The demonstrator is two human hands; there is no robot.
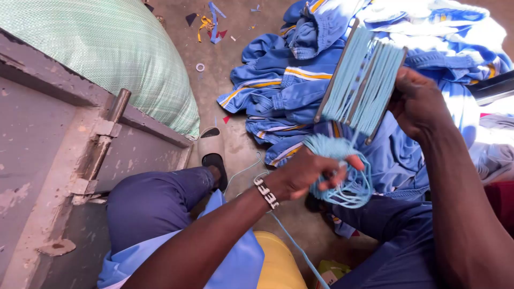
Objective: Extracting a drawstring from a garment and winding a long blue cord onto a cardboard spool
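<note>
My right hand (420,101) grips a flat frame (360,80) wound with many turns of light blue cord and holds it tilted above my lap. My left hand (310,174), with a beaded bracelet on its wrist, is closed on a bundle of light blue cord loops (345,179) that hangs just below the frame. A single strand of cord (300,251) trails down from the bundle toward my knees.
A heap of blue garments with yellow and white stripes (289,85) lies on the concrete floor ahead. A large green woven sack (118,48) rests at the left beside a grey metal door (59,155) with a hinge. Cloth scraps (211,24) lie at the far end. A yellow object (276,262) sits between my legs.
</note>
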